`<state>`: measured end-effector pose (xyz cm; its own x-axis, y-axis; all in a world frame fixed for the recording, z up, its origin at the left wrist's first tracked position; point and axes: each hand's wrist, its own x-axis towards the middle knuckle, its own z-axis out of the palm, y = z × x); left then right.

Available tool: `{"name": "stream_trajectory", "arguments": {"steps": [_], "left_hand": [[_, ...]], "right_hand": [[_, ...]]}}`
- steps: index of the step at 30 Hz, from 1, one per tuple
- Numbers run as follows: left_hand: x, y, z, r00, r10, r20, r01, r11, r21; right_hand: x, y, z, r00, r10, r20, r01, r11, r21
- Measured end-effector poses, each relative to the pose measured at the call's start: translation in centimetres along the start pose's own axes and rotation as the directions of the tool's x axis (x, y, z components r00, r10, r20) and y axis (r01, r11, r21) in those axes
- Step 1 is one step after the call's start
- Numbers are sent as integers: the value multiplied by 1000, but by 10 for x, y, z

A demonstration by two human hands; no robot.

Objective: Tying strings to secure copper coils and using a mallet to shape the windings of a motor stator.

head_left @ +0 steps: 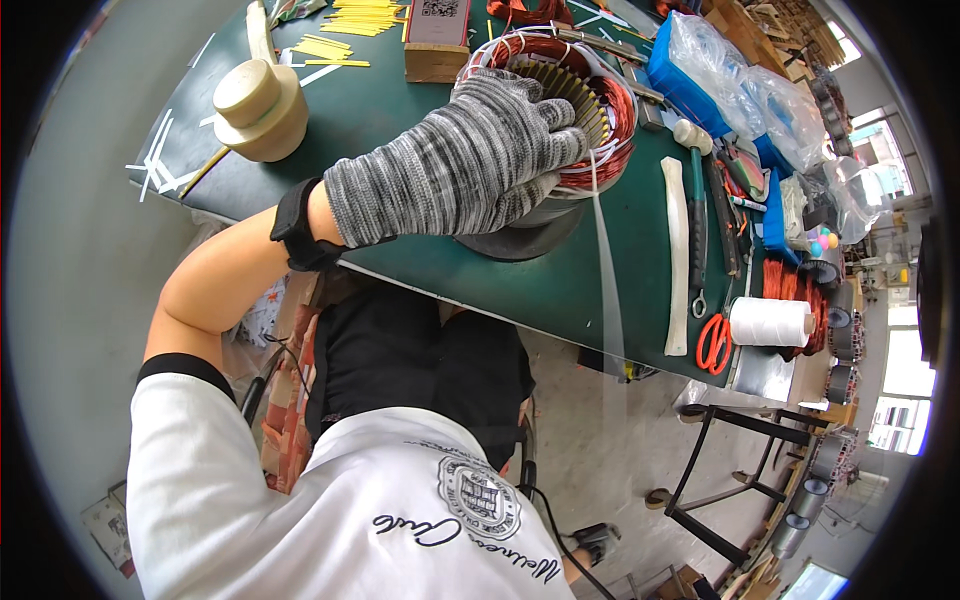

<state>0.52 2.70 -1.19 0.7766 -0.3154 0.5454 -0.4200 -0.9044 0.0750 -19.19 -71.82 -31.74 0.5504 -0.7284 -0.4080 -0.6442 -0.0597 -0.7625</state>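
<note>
My left hand, in a grey striped knit glove with a black band at the wrist, grips the near left rim of a motor stator. Its fingers bend over the copper windings toward the slotted bore, hiding part of them. The stator rests on a dark round base. From the winding's near side a blurred white cord runs down past the table edge. Low beside my body is my right hand, gloved too, small and partly hidden. Its fingers look curled; where the cord ends cannot be seen.
On the green table are a cream stepped cylinder, yellow strips, a box, a mallet, red-handled scissors and a white thread spool. Blue bins line the right. A black-framed trolley stands beyond the edge.
</note>
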Motion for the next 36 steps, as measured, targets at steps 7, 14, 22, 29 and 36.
{"name": "stream_trajectory", "arguments": {"steps": [7,14,22,29,36], "left_hand": [[-3,-1,-2,998,-52,24,53,999,-5],[0,5,-5,994,-69,81,65,996,60],[-7,18,2,993,-114,-39,119,975,185],[-10,12,20,983,-36,-182,81,966,246],[-9,14,-4,992,-103,-75,111,987,115]], "right_hand": [[-304,-349,298,520,-736,433,580,676,454],[-396,-423,359,131,-641,757,299,753,586],[-417,-450,329,-309,-672,673,523,471,710],[-423,-439,348,-138,-370,919,-591,775,223],[-407,-345,407,-44,-927,373,243,352,904]]}}
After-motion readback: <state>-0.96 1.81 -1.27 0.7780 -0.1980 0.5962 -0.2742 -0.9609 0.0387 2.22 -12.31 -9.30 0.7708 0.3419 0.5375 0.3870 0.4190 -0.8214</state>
